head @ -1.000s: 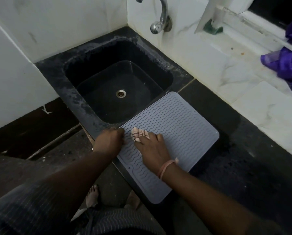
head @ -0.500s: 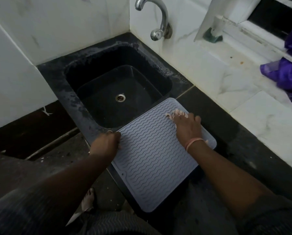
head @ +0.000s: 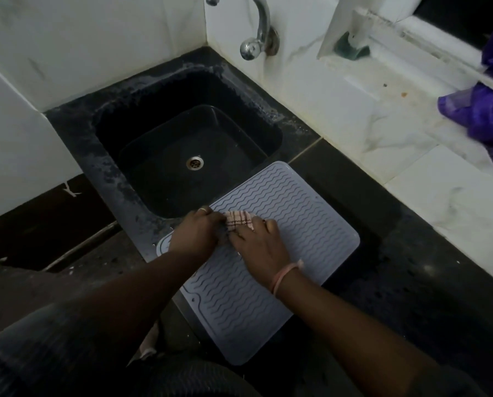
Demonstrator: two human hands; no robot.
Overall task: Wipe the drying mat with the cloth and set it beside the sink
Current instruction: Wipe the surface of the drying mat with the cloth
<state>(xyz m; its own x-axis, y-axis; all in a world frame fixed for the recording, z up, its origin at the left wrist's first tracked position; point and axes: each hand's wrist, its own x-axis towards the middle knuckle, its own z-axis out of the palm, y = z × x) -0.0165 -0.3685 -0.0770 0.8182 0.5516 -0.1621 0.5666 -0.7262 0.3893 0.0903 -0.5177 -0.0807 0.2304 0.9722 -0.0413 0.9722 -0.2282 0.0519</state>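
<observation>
A grey drying mat [head: 291, 224] with wavy ridges lies on the black counter, just right of the black sink [head: 188, 156]; its near end overhangs the counter's front edge. My right hand [head: 259, 247] presses a small pink checked cloth [head: 239, 220] flat onto the mat near its left edge. My left hand [head: 195, 233] rests on that left edge, fingers curled at it and touching the cloth. Most of the cloth is hidden under my right hand's fingers.
A chrome tap [head: 256, 32] juts from the white tiled wall above the sink. A purple fabric [head: 480, 110] hangs at the right over a white marble ledge [head: 382, 116]. The dark counter [head: 411, 267] runs on to the right of the mat.
My right hand has swept the cloth from the mat's far right part back to its left edge, beside my left hand. The left hand stayed at the edge.
</observation>
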